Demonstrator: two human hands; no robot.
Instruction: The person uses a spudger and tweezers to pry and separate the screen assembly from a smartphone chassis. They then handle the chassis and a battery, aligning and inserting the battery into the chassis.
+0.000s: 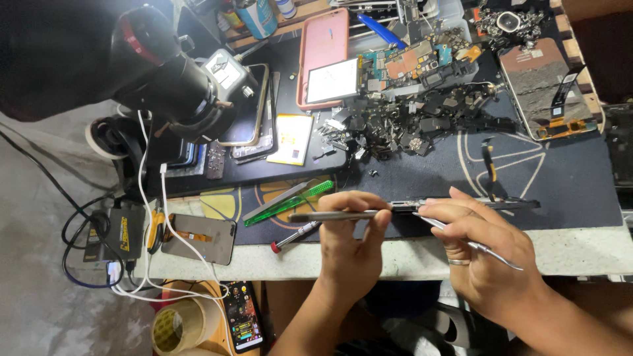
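Pink phone case (323,49), green translucent strip (290,203), yellow battery (291,138), red-tipped screwdriver (295,236)

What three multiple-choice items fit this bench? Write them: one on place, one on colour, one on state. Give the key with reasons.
1. Where does the green tool lie?
A. On the mat, left of the left hand
B. Inside the pink case
C. On the floor

2. What colour is the screwdriver's tip cap?
A. Blue
B. Red
C. White

3. How does the right hand hold the tweezers?
A. Lying loose beside them
B. Pinched in the fingers, tip at the phone
C. Clenched in a fist, tip up

Key:
1 A: it lies slanted on the mat, just left of the left hand.
2 B: the cap at its near end is red.
3 B: the fingers grip the tweezers, tip against the thin phone held edge-on.
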